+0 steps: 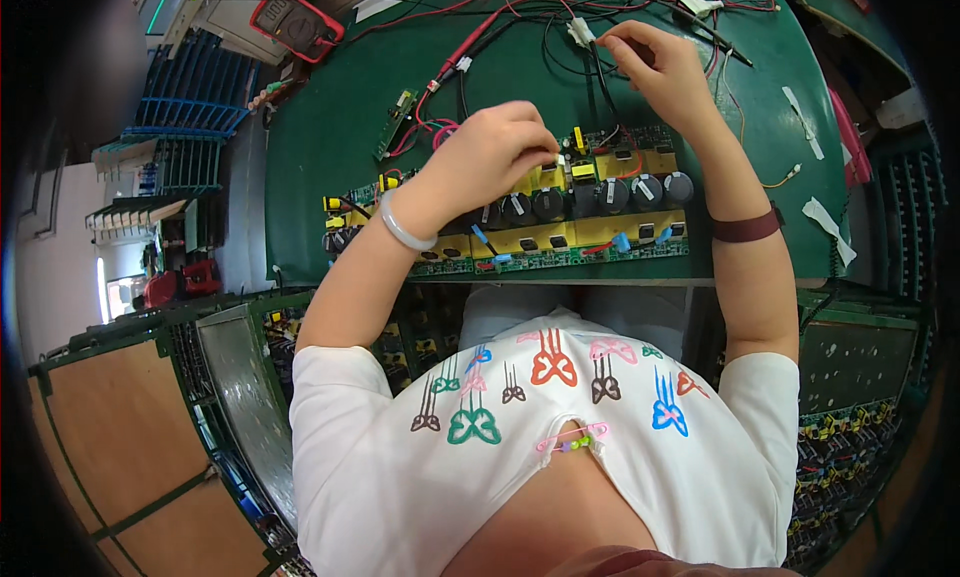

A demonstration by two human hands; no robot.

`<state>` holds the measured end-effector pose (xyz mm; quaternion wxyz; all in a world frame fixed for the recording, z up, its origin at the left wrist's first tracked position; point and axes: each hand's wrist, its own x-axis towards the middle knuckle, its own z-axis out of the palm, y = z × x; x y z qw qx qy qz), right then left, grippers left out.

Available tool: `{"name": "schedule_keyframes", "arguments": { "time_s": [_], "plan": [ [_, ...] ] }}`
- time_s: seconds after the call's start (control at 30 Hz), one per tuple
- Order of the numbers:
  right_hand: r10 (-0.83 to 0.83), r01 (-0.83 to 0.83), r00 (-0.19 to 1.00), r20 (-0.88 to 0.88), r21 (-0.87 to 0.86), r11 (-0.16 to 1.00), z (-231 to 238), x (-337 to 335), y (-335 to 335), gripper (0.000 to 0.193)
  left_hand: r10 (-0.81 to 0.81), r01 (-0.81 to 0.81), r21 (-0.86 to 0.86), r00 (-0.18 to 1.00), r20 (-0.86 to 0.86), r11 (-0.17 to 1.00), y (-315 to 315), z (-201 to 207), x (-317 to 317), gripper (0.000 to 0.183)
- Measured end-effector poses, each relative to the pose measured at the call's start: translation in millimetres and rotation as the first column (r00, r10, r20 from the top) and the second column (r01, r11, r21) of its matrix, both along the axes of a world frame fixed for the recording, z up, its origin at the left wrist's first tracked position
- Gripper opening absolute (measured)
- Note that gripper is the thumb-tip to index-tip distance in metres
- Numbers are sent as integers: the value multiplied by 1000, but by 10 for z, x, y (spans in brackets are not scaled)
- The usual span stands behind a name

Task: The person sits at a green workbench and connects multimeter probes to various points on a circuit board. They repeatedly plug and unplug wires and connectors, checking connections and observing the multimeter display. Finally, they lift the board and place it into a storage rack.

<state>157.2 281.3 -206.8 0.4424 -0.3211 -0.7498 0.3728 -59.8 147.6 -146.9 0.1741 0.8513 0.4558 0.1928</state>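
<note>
A long green circuit board (560,247) with yellow blocks and a row of black capacitors lies at the near edge of the green bench. My left hand (495,157) rests on its middle, fingers pinched together at a small part near a yellow component. My right hand (660,72) is raised behind the board, fingertips pinching a black wire (603,82) just below a white connector (581,30). That wire runs down to the board's back edge.
A red multimeter (295,22) sits at the bench's far left, with red and black leads (470,42) trailing across the green mat (340,147). A small green board (397,122) lies left of centre. Racks of boards (850,417) stand at both sides.
</note>
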Motion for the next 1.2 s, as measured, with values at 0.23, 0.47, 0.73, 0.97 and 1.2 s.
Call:
{"name": "schedule_keyframes", "arguments": {
  "time_s": [0.23, 0.47, 0.73, 0.97, 1.2],
  "plan": [
    [-9, 9, 1000, 19, -1, 1000, 15, 6, -11, 22, -24, 31, 58, 992, -128, 998, 18, -96, 34, 10],
    [-2, 2, 1000, 18, -2, 1000, -7, 1, -5, 21, -30, 36, 23, 973, -228, 999, 43, -32, 150, 9],
    [-3, 4, 1000, 20, -7, 1000, -7, 2, 2, 21, 79, -93, -55, 973, -215, 994, 96, -49, 246, 9],
    [-1, 1, 1000, 1, -12, 1000, -13, -4, 2, 20, 164, -179, -24, 939, -303, 983, 147, -102, 404, 8],
    [10, -9, 1000, 28, -30, 999, -15, 13, 2, 20, 59, -87, -212, 989, -137, 973, 242, 16, 308, 12]
  ]
}}
